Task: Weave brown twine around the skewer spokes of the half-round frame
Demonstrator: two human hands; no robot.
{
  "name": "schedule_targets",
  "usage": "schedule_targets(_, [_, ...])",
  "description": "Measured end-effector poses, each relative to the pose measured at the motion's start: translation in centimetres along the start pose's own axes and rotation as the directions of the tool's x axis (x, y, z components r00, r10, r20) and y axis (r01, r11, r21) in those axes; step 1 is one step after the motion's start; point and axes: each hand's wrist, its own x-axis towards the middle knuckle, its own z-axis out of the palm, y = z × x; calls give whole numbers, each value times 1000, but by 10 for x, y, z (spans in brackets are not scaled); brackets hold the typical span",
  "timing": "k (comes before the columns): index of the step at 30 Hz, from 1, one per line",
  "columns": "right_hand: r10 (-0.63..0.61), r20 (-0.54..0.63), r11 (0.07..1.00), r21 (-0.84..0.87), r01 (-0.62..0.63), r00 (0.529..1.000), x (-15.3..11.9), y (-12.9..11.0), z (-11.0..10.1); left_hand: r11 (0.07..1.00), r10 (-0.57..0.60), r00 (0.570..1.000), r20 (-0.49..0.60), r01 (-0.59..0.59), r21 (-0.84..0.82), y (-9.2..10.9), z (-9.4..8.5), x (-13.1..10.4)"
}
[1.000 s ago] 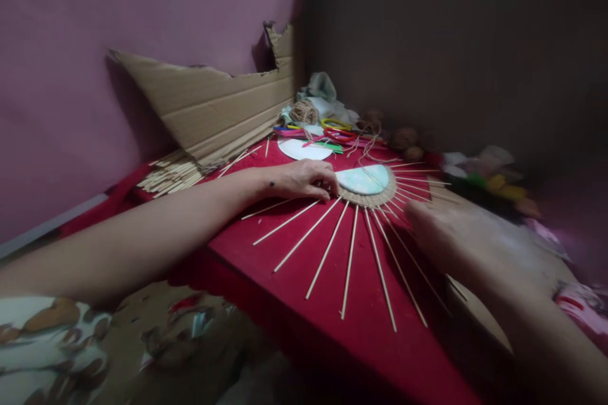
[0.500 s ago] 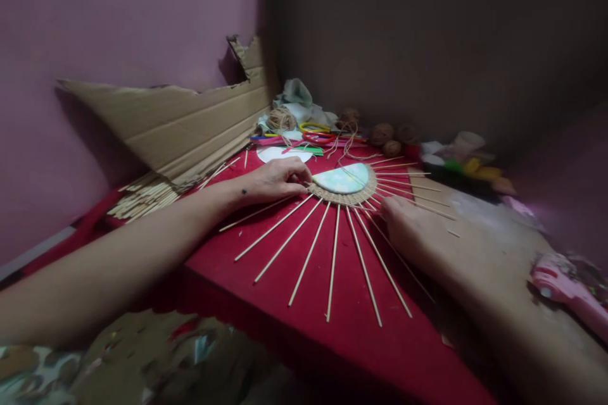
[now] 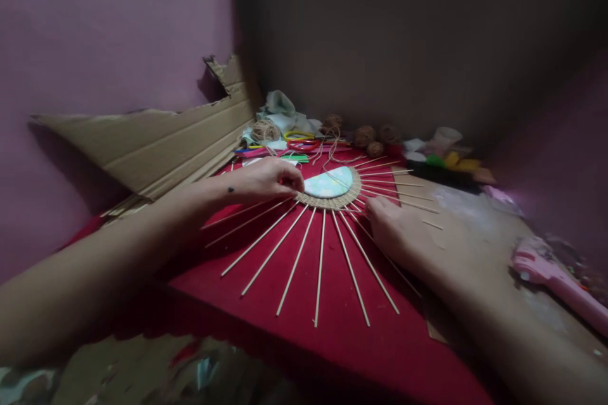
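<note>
A half-round piece of pale blue-green patterned fabric lies on the red tabletop, edged by a woven twine band. Thin wooden sticks fan out from the band. At its left end, my left hand is closed in a pinch; its fingertips touch the edge, but what they grip is hidden. My right hand is curled closed among the right-hand sticks, against one that passes beneath it; its fingertips are partly hidden. A loose strand of twine trails over the fabric from the back.
Torn cardboard leans on the left wall. Twine balls, scissors with red and yellow handles and crumpled cloth crowd the back. At right, a pink glue gun rests on a brown board.
The view has shifted, so the table contents appear further left and the cardboard lower. Both hands stay closed at about the same places on the fan.
</note>
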Motion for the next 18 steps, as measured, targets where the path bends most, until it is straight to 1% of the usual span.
schedule_targets(3, [13,15,1000,1,-13,1000,1,1,2,988,35,999,9,-36,151,10,-1,11])
schedule_targets(5, [16,22,1000,-3,-16,1000,2,1,2,982,50,999,2,-49,182,14,5,17])
schedule_targets(6, [14,23,1000,-5,-14,1000,2,1,2,985,52,999,-1,-51,165,15,10,20])
schedule_targets(8, [3,18,1000,-4,-3,1000,2,1,1,996,42,999,-6,-42,82,15,20,24])
schedule_targets(10, [-7,6,1000,-6,7,1000,1,0,0,999,39,999,-13,-39,-6,14,30,25])
schedule_targets(12, [-11,-9,1000,-11,11,1000,1,0,0,997,48,998,-38,-50,-53,13,38,25])
schedule_targets(15, [-6,-30,1000,-17,5,1000,2,0,1,996,63,995,-73,-67,-51,13,45,23])
schedule_targets(18, [8,-64,1000,-19,-9,998,2,-1,1,997,69,994,-88,-71,-18,13,46,23])
